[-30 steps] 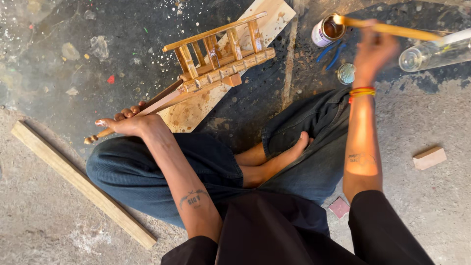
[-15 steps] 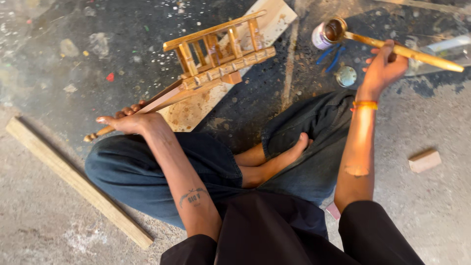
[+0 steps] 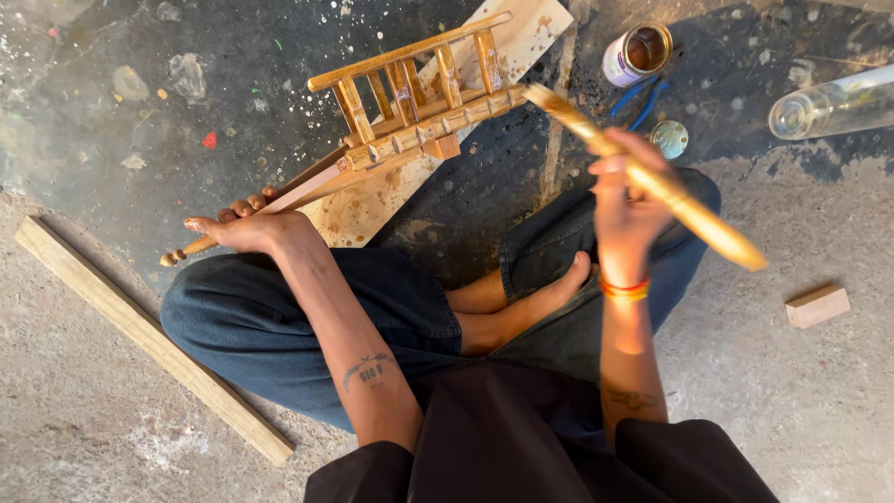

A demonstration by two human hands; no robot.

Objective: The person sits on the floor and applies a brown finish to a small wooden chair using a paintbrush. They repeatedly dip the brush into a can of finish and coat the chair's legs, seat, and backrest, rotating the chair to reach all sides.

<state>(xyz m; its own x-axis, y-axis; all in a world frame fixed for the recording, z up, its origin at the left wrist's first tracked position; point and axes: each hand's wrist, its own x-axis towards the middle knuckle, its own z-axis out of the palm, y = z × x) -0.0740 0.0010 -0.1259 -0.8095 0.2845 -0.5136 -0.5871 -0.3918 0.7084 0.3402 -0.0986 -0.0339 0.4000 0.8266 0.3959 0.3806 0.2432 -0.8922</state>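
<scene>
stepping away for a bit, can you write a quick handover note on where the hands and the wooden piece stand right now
Left hand: gripping the turned leg end of the small wooden frame, which rests tilted on a pale board on the floor.
Right hand: holding a long brush, its tip touching the frame's right end.
Nearby: open tin and its lid beyond the right knee, a clear bottle lying on its side, a wood strip on the left, a small wood block on the right.
Done: the frame looks glossy amber. How much remains uncoated cannot be told.
</scene>
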